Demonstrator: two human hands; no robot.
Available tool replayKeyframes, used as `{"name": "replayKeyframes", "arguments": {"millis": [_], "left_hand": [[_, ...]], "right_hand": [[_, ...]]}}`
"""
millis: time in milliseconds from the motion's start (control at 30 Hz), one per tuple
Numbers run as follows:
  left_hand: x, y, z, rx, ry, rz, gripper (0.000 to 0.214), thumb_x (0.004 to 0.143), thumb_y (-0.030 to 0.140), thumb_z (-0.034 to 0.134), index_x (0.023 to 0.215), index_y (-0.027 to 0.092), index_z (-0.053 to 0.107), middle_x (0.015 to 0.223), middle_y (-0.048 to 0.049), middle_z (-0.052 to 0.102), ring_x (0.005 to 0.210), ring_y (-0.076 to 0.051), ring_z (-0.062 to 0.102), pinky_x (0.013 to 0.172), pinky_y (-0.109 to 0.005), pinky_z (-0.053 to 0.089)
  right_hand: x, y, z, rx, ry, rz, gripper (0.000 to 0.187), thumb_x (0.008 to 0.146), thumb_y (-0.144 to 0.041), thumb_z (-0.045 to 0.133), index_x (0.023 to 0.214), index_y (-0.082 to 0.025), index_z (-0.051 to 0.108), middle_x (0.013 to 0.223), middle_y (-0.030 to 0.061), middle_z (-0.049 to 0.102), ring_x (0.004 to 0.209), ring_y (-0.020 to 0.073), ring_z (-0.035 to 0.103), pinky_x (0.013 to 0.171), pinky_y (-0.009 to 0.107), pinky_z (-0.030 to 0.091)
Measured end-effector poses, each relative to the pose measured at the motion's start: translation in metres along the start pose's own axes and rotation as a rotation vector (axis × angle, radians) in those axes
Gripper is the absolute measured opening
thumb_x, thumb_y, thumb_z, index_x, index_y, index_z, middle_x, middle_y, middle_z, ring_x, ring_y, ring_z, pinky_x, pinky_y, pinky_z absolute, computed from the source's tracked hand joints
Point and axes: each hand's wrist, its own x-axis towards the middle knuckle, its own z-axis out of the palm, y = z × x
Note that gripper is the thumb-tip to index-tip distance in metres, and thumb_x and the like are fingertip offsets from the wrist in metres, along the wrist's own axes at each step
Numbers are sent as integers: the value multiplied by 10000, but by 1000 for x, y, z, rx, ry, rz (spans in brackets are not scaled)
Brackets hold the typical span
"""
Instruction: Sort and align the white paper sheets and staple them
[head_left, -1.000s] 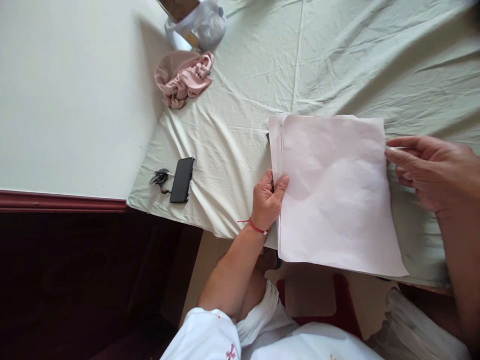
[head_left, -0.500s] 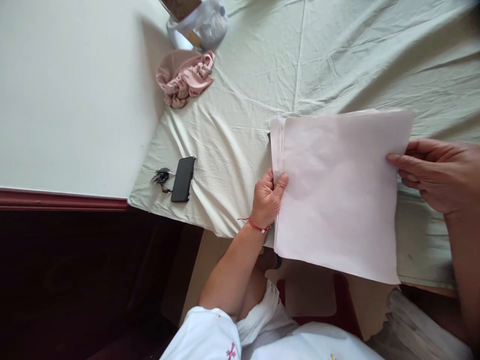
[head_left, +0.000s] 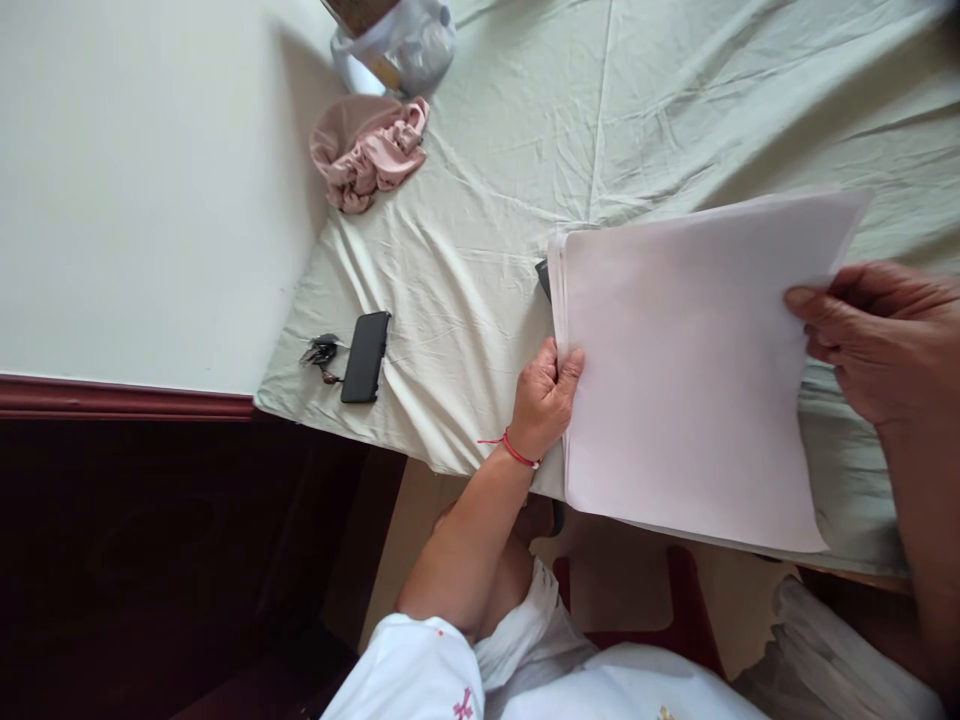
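A stack of white paper sheets [head_left: 682,370] is held up over the near edge of the cloth-covered table. My left hand [head_left: 544,395], with a red string bracelet [head_left: 519,450] at the wrist, grips the left edge of the stack, thumb on top. At the upper right edge my right hand [head_left: 885,335] pinches the paper between thumb and fingers. The sheets bow slightly, and their right side bends up toward that hand. A small dark object [head_left: 544,278] pokes out behind the stack's left edge, mostly hidden.
A black phone [head_left: 365,357] and a bunch of keys [head_left: 322,352] lie on the left of the pale green tablecloth [head_left: 465,270]. Behind them are a crumpled pink cloth [head_left: 369,155] and a clear plastic bag [head_left: 416,45]. A red stool [head_left: 686,610] is below.
The paper stack has shifted right, its upper right corner rising outward with my right hand. My left hand has moved slightly right, keeping its grip. The left edges look more even.
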Motion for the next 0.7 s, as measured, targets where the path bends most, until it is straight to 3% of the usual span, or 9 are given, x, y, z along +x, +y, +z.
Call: {"name": "replayKeyframes", "arguments": {"millis": [167, 467, 567, 700], "left_hand": [[-1, 2, 2, 9, 7, 14, 367, 988, 553, 534, 1022, 191, 584, 921, -58, 612, 873, -178, 574, 826, -296, 476], [-2, 3, 3, 48, 6, 35, 351, 1010, 539, 500, 985, 196, 570, 933, -60, 626, 878, -175, 585, 862, -308, 484], [-2, 5, 3, 42, 16, 33, 342, 1022, 520, 485, 941, 197, 562, 899, -52, 623, 858, -171, 591, 897, -322, 486], [-2, 7, 4, -17, 42, 46, 313, 1022, 495, 504, 1017, 195, 595, 1035, -68, 670, 990, -185, 623, 991, -336, 478]], "right_hand": [[0, -5, 4, 99, 0, 54, 414, 606, -355, 891, 911, -143, 710, 728, 38, 548, 537, 64, 438, 437, 199, 317], [1, 1, 3, 95, -12, 63, 409, 628, -376, 885, 923, -148, 717, 749, 38, 556, 537, 55, 438, 437, 185, 328], [-1, 0, 1, -35, -32, 51, 399, 691, -434, 851, 966, -169, 736, 735, 32, 553, 536, 46, 434, 435, 160, 315], [-5, -5, 1, -242, -52, 54, 432, 760, -507, 782, 1073, -211, 756, 848, 64, 646, 601, 69, 512, 432, 122, 332]]}}
